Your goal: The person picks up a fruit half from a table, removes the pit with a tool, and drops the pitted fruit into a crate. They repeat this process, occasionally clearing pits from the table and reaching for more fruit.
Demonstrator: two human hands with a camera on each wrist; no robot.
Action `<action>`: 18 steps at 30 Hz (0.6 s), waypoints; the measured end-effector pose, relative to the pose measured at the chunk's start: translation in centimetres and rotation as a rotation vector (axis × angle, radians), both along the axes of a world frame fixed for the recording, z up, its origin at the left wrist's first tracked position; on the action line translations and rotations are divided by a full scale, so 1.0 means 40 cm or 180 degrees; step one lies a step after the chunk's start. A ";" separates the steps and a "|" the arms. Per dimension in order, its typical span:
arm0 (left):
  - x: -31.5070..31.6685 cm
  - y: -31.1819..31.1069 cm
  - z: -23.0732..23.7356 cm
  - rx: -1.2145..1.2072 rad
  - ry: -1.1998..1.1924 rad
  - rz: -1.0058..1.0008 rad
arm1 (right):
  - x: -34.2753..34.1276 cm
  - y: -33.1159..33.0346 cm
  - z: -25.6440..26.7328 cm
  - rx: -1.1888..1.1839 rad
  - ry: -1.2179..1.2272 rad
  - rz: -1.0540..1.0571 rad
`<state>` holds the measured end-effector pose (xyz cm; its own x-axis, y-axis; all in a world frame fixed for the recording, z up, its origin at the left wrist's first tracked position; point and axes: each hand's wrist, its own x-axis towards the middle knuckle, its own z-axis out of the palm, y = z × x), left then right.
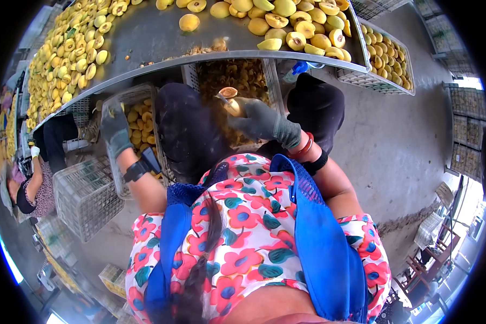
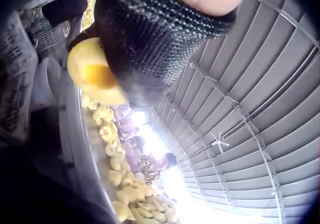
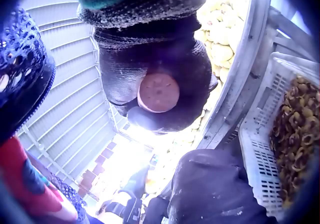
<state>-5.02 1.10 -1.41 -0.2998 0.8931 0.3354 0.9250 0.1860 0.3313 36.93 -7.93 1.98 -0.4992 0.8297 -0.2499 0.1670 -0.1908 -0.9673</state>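
At the upper left of the head view, yellow fruit [image 1: 70, 54] lies heaped on a metal table [image 1: 151, 32]; below it, the gloved left hand [image 1: 115, 129] is over a crate of fruit [image 1: 140, 121], its fingers clamped on a yellow fruit half [image 2: 95, 66] in the left wrist view. At centre, the gloved right hand [image 1: 256, 120] grips a round-ended handle [image 3: 159, 92] near a crate of brownish scraps [image 1: 235, 73]. Another crate [image 1: 386, 56] stands upper right.

Grey floor [image 1: 399, 146], stacked crates [image 1: 467, 129], ribbed roof [image 2: 280, 134], ceiling fan [image 2: 219, 142], glaring light [image 2: 205, 204].
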 end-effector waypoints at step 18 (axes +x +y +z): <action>0.479 0.587 -0.131 -0.0627 0.1035 -0.1801 | -0.023 0.034 -0.196 0.0219 -0.1286 -0.0570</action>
